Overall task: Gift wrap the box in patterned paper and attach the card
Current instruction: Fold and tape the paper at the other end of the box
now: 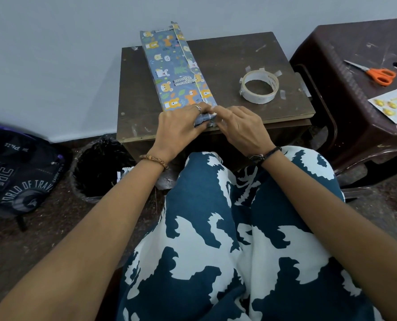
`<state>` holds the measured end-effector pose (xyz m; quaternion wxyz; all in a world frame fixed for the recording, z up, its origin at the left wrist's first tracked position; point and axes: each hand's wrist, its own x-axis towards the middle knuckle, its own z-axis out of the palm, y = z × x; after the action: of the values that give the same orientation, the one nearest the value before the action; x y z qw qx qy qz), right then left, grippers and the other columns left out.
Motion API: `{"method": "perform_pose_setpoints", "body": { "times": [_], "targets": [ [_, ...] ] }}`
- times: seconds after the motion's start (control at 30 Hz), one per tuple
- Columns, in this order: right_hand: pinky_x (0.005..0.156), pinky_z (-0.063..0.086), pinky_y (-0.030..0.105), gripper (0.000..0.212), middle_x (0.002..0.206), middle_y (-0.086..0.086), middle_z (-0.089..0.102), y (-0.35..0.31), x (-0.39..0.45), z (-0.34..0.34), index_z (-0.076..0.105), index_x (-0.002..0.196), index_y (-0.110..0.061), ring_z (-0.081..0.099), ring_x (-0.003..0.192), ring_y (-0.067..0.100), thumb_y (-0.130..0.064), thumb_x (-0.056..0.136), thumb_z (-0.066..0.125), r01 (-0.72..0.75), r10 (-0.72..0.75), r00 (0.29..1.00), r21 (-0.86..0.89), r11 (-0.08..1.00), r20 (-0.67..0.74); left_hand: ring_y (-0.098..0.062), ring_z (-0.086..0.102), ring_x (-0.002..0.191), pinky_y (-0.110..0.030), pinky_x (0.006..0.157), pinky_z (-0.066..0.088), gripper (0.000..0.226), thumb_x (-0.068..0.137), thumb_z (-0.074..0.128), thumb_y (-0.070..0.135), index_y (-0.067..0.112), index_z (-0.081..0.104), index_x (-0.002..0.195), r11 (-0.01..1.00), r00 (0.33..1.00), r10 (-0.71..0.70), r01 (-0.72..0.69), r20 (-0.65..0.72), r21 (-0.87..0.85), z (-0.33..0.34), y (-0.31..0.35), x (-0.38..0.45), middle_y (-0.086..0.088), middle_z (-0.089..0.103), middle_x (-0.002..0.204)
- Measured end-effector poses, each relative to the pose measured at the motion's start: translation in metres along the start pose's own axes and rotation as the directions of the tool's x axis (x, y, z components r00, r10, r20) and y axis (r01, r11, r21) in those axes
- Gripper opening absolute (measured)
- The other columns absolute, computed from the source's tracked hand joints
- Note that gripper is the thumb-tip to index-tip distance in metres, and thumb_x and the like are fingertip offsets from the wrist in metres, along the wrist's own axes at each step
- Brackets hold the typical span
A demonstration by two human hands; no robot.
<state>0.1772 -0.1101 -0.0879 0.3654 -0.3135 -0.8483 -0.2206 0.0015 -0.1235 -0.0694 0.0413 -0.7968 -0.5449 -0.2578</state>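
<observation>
**Q:** what's in the bin?

**Me:** the black-lined bin (98, 167) on the floor by my left arm has a scrap of paper at its rim, rest is too dark to tell.

**Q:** and the box?

**Me:** the wrapped box (174, 68) lies lengthwise on the small brown table (239, 56). My left hand (181, 128) and right hand (244, 128) both pinch the paper flap at its near end. Tape roll (259, 87) beside it. Scissors (376, 74) and card (394, 104) sit on the plastic stool (345, 93); a backpack (19, 174) is against the wall.
</observation>
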Motion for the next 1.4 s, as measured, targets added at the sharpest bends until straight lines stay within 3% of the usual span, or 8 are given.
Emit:
{"method": "perform_pose_setpoints", "body": {
  "times": [0.13, 0.4, 0.63, 0.77, 0.93, 1.1, 1.3, 1.4],
  "targets": [
    [0.072, 0.043, 0.029, 0.057, 0.074, 0.006, 0.067, 0.002, 0.002, 0.002, 0.044, 0.113, -0.006, 0.062, 0.061, 0.021, -0.002, 0.069, 0.080, 0.078, -0.080, 0.996, -0.048, 0.996, -0.031, -0.023, 0.067, 0.075, -0.027, 0.055, 0.038, 0.025, 0.085, 0.057, 0.036, 0.026, 0.064, 0.107, 1.000, 1.000, 0.006, -0.006, 0.006, -0.012, 0.001, -0.001, 0.001, 0.003, 0.071, 0.084],
    [0.070, 0.050, 0.027, 0.052, 0.084, 0.001, 0.070, 0.008, -0.002, 0.008, 0.045, 0.115, -0.009, 0.063, 0.066, 0.018, -0.007, 0.073, 0.076, 0.185, -0.187, 0.982, -0.114, 0.976, -0.007, -0.019, 0.066, 0.078, -0.031, 0.059, 0.045, 0.021, 0.088, 0.054, 0.039, 0.029, 0.063, 0.104, 0.999, 0.998, -0.018, 0.020, 0.059, -0.031, -0.003, 0.001, 0.002, 0.005, 0.070, 0.084],
    [0.067, 0.051, 0.028, 0.050, 0.084, 0.001, 0.070, 0.009, 0.000, 0.010, 0.043, 0.116, -0.011, 0.063, 0.062, 0.020, -0.008, 0.076, 0.073, 0.198, -0.200, 0.980, -0.098, 0.975, -0.012, -0.019, 0.066, 0.076, -0.033, 0.058, 0.047, 0.018, 0.088, 0.055, 0.037, 0.029, 0.063, 0.101, 1.000, 0.998, -0.019, 0.020, 0.055, -0.024, -0.007, 0.003, 0.002, 0.006, 0.069, 0.081],
    [0.064, 0.050, 0.028, 0.050, 0.098, 0.004, 0.071, 0.010, -0.001, 0.012, 0.040, 0.118, -0.011, 0.064, 0.065, 0.021, -0.008, 0.079, 0.071, 0.179, -0.181, 0.983, -0.055, 0.982, -0.041, -0.021, 0.066, 0.076, -0.030, 0.057, 0.041, 0.020, 0.088, 0.054, 0.037, 0.026, 0.063, 0.102, 1.000, 0.998, 0.001, -0.001, 0.065, -0.002, -0.007, 0.002, 0.003, 0.004, 0.069, 0.082],
    [0.057, 0.043, 0.026, 0.047, 0.094, 0.006, 0.069, 0.007, 0.004, 0.013, 0.037, 0.116, -0.013, 0.063, 0.066, 0.020, -0.011, 0.081, 0.069, 0.063, -0.062, 0.998, 0.032, 0.998, -0.034, -0.025, 0.065, 0.070, -0.028, 0.053, 0.035, 0.025, 0.088, 0.057, 0.040, 0.023, 0.063, 0.105, 1.000, 0.998, 0.005, -0.006, 0.063, 0.015, -0.005, -0.002, 0.004, -0.002, 0.069, 0.076],
    [0.049, 0.052, 0.036, 0.058, 0.100, 0.015, 0.063, 0.009, 0.008, 0.007, 0.031, 0.117, -0.019, 0.065, 0.073, 0.025, -0.018, 0.076, 0.072, -0.263, 0.246, 0.965, 0.291, 0.920, 0.094, -0.017, 0.066, 0.079, -0.024, 0.056, 0.031, 0.028, 0.087, 0.056, 0.046, 0.029, 0.061, 0.108, 1.000, 0.997, 0.010, -0.009, 0.080, -0.018, -0.006, -0.003, 0.004, 0.005, 0.071, 0.087],
    [0.049, 0.054, 0.041, 0.064, 0.111, 0.015, 0.059, 0.008, 0.007, 0.006, 0.028, 0.120, -0.026, 0.065, 0.076, 0.022, -0.015, 0.076, 0.073, -0.353, 0.298, 0.933, 0.346, 0.869, 0.203, -0.014, 0.066, 0.088, -0.029, 0.063, 0.041, 0.040, 0.080, 0.057, 0.057, 0.032, 0.059, 0.111, 0.999, 0.993, -0.019, 0.022, 0.115, -0.028, -0.003, -0.005, 0.003, 0.009, 0.070, 0.097],
    [0.050, 0.054, 0.042, 0.064, 0.112, 0.016, 0.058, 0.009, 0.007, 0.006, 0.028, 0.121, -0.026, 0.065, 0.077, 0.022, -0.015, 0.076, 0.073, -0.364, 0.305, 0.929, 0.358, 0.860, 0.210, -0.012, 0.066, 0.085, -0.026, 0.058, 0.037, 0.035, 0.084, 0.053, 0.057, 0.032, 0.061, 0.108, 0.999, 0.996, -0.026, 0.029, 0.085, -0.041, -0.003, -0.004, 0.003, 0.010, 0.071, 0.093]
  ]
}}
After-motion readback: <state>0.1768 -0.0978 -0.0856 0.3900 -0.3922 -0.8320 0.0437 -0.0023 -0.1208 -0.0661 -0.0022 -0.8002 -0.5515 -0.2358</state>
